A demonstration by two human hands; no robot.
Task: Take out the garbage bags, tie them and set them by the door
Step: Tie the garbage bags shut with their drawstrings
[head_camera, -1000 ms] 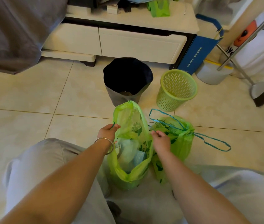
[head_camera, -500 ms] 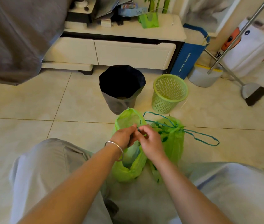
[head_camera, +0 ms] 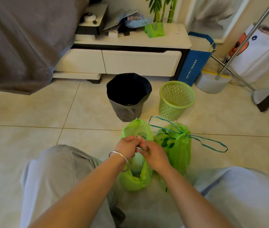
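- Pale floor tiles [head_camera: 31,112] run back to a low white cabinet [head_camera: 130,61], with a grey cloth [head_camera: 23,38] hanging at far left and a broom [head_camera: 265,99] at far right.
- Between the person's knees stand 2 green garbage bags: the open bag [head_camera: 137,180] on the left, and touching it on the right the tied bag [head_camera: 178,150], its neck cinched and its blue drawstring [head_camera: 209,143] looping out to the right across the floor.
- Beyond them, well apart, sit the black-lined bin [head_camera: 128,96] and the bare green basket [head_camera: 176,99].
- Left hand [head_camera: 127,147] and right hand [head_camera: 155,155] meet directly over the open bag's mouth, fingertips touching, each seemingly pinching the rim or a thin tie; the fingers cover it, so I cannot tell which.
- What matters next, I judge: the bag hangs straight below the grip, long axis upright, its rim rising on the far side beyond the fingers. Both hands are equally near, so drawing the ties apart left and right should close the mouth.
- Writing: the blue paper bag [head_camera: 194,66] beside the cabinet carries a column of pale characters, too small to read. The white bag [head_camera: 258,51] at far right shows an orange cartoon figure and part of some dark lettering. Dark green print on the tied bag is crumpled and illegible.
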